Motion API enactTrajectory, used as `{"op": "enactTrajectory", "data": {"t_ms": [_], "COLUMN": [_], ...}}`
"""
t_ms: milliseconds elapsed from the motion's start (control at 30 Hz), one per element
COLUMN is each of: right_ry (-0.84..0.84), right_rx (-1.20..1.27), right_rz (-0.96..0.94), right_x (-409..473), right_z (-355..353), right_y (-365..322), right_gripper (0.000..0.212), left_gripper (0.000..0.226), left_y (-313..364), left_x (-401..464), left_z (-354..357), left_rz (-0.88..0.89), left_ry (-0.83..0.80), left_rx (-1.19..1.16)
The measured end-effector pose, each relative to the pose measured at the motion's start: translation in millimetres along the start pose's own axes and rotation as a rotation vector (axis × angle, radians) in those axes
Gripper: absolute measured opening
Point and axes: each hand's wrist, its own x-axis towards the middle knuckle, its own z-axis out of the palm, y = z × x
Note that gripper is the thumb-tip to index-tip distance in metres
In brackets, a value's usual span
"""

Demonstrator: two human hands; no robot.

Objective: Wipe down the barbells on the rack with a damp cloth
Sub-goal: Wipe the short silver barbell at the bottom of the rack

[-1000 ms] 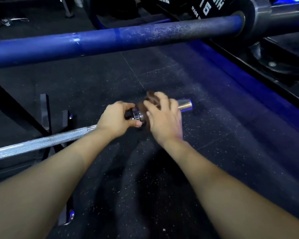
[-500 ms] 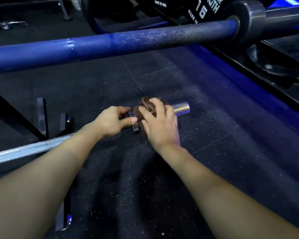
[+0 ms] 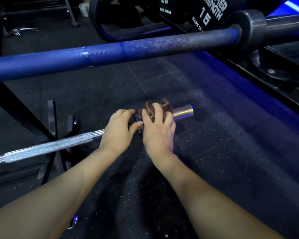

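Head view: my left hand (image 3: 118,131) grips the silver barbell (image 3: 47,149) mid-frame beside its collar; my right hand (image 3: 158,130) clutches the brown cloth (image 3: 165,106) around the sleeve. The blue barbell (image 3: 110,55) spans the upper frame.

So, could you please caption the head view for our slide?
Right hand wipes silver barbell sleeve with brown cloth; left hand steadies it.

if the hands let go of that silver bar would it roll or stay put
Probably stays: the silver bar seems to lie across a rack. Its round, smooth sleeve could spin or slip. Long steel, likely heavy.
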Motion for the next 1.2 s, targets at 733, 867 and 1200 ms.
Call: {"op": "enactTrajectory", "data": {"t_ms": [733,867,1200], "right_ry": [-0.035,-0.039,0.025], "right_rx": [0.016,-0.033,0.009], "right_rz": [-0.073,0.222,0.046], "right_x": [6.8,27.2,-6.3], "right_z": [-1.1,-13.8,6.3], "right_y": [23.6,66.6,12.3], "right_gripper": [0.045,0.035,0.043], "left_gripper": [0.049,0.056,0.071], "left_y": [-7.8,-1.2,2.1], "left_x": [15.3,-4.0,17.0], "left_z": [-2.2,10.6,-5.7], "left_rz": [-0.06,0.236,-0.004], "left_ry": [-0.101,0.052,-0.156], "left_rx": [0.049,0.249,-0.023]}}
